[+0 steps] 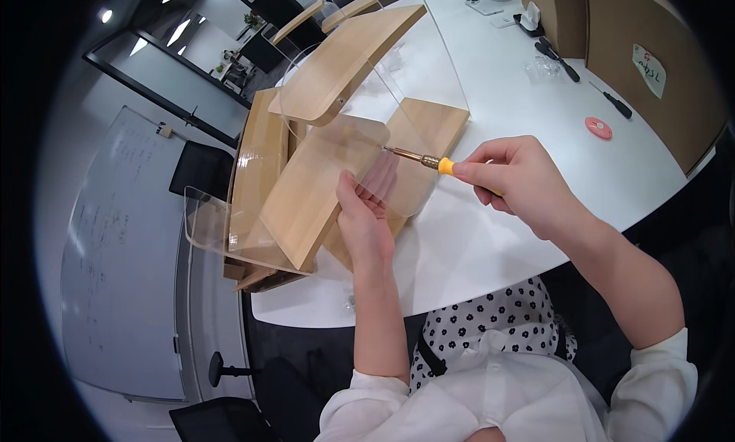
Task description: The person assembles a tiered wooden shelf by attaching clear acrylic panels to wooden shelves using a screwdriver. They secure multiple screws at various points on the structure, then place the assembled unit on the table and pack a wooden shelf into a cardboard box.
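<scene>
My right hand pinches the yellow handle of a screwdriver. The tool's tip touches the face of a clear acrylic panel, near the rounded end of a light wooden board. My left hand grips that board's near edge, thumb in front, its fingers showing through the clear panel. A second wooden board is joined to the acrylic above, tilted. Another wooden board lies underneath on the table. Any screw at the tip is too small to make out.
On the white round table lie black-handled screwdrivers, a pink disc, a small plastic bag and a phone. A cardboard box stands at right. An open carton and a clear panel are at left.
</scene>
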Tool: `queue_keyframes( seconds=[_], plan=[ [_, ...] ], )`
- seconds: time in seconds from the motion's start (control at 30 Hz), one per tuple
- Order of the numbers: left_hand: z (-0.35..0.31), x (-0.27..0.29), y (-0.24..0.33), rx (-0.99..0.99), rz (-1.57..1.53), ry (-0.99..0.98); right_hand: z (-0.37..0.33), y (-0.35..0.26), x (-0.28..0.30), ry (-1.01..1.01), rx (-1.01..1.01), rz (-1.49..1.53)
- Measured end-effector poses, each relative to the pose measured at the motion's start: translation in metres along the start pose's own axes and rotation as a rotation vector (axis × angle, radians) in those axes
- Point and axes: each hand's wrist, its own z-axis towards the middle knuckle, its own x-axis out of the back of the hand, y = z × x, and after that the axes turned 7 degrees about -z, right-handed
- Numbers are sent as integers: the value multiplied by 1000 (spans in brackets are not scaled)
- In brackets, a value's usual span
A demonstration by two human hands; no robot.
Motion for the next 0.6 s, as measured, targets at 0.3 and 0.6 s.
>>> queue_keyframes(
  seconds=[0.3, 0.6],
  plan=[
    [0, 4, 0, -45, -109, -12, -12, 9, -11, 200, 452, -395],
    [3, 11, -1, -23, -151, -33, -18, 12, -15, 311, 757, -762]
  ],
)
